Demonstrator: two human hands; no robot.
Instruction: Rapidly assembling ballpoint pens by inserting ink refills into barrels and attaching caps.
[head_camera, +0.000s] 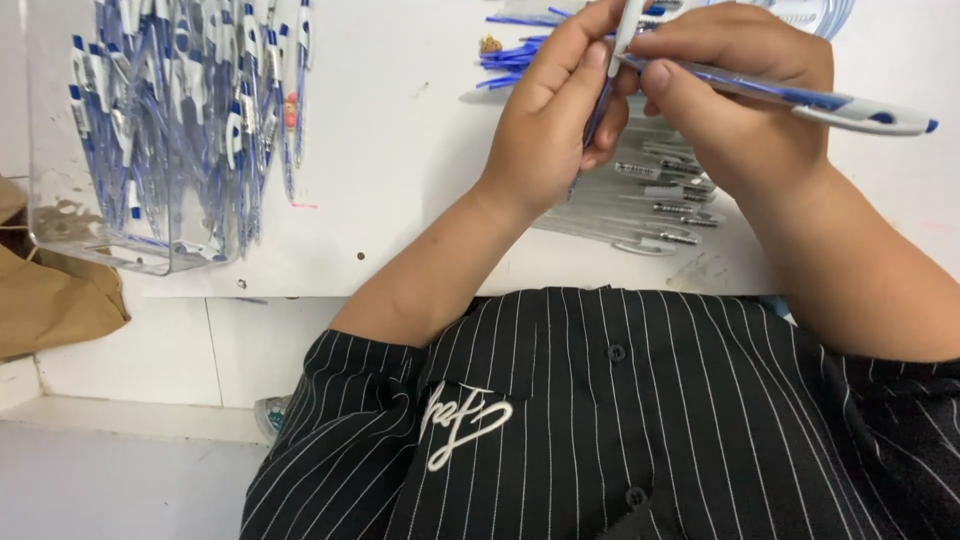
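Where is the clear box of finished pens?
In the head view, the clear box stands at the white table's left edge, left of the left hand.

Both hands, left hand (555, 120) and right hand (740, 100), grip a blue-and-white pen (800, 100).

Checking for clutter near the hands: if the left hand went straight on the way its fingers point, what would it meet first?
Probably the loose blue pen parts on the white table, just beyond the left hand; depth is unclear.
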